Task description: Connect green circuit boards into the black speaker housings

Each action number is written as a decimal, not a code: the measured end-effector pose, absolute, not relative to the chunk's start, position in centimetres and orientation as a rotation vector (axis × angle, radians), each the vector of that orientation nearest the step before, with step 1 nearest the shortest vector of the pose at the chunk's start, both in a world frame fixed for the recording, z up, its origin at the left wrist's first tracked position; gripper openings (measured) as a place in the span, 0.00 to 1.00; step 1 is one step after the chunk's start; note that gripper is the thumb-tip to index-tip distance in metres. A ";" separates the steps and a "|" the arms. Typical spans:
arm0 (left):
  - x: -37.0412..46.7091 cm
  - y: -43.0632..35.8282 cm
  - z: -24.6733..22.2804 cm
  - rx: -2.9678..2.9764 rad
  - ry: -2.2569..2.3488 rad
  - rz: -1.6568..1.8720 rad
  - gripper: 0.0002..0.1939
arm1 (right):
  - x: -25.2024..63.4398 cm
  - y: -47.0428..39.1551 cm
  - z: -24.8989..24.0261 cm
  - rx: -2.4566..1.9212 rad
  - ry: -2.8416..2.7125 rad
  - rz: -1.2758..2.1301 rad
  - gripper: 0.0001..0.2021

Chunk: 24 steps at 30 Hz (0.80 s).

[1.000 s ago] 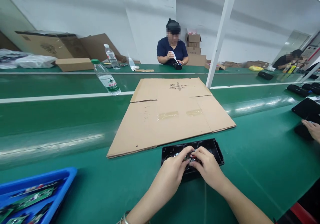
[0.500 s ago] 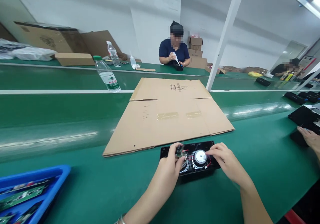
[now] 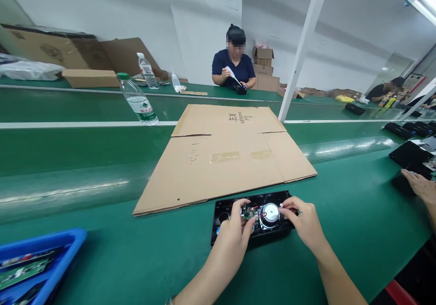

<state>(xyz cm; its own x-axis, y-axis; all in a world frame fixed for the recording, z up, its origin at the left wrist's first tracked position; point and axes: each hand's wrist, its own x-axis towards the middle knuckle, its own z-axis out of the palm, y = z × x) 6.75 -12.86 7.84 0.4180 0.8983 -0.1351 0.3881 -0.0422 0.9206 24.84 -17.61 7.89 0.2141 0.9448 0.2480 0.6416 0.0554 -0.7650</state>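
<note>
A black rectangular housing (image 3: 265, 234) lies on the green table at the lower middle. A round silver speaker driver (image 3: 271, 213) sits in its right half. My left hand (image 3: 236, 225) pinches a small green circuit board (image 3: 250, 212) with red wires over the housing's left half, and partly hides what lies beneath. My right hand (image 3: 301, 216) has its thumb and forefinger pressed together beside the driver, holding a small white connector (image 3: 281, 206).
Beyond the housing lies a flat cardboard sheet (image 3: 228, 168). A blue tray (image 3: 64, 250) with circuit boards is at the lower left. A water bottle (image 3: 141, 107) stands at the back left. Another person's hand (image 3: 420, 187) rests on black parts at the right.
My right thumb and forefinger have come together with the white connector showing between them. The circuit board in my left hand is more visible. The whole view has shifted slightly.
</note>
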 end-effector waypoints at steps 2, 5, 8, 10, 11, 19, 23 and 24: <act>6.9 -12.9 7.6 1.639 1.151 0.634 0.18 | 24.1 -17.5 7.4 -1.598 -1.610 0.429 0.06; 7.0 -13.0 7.4 1.655 1.137 0.657 0.17 | 23.1 -17.5 6.9 -1.497 -1.812 0.385 0.09; 6.9 -13.1 7.5 1.680 1.111 0.631 0.15 | 22.6 -17.4 6.7 -1.513 -1.907 0.348 0.09; 6.9 -13.2 7.7 1.705 1.097 0.599 0.15 | 22.4 -17.4 6.6 -1.570 -1.935 0.299 0.08; 6.9 -13.3 7.8 1.714 1.095 0.585 0.14 | 22.3 -17.3 6.6 -1.593 -1.944 0.279 0.08; 6.9 -13.5 7.8 1.729 1.099 0.555 0.13 | 22.0 -17.2 6.7 -1.610 -2.065 0.168 0.06; 6.8 -13.5 7.9 1.807 1.124 0.522 0.13 | 22.1 -17.2 6.7 -1.559 -2.239 0.076 0.07; 6.8 -13.6 8.0 1.834 1.129 0.510 0.13 | 22.1 -17.3 6.7 -1.547 -2.279 0.052 0.08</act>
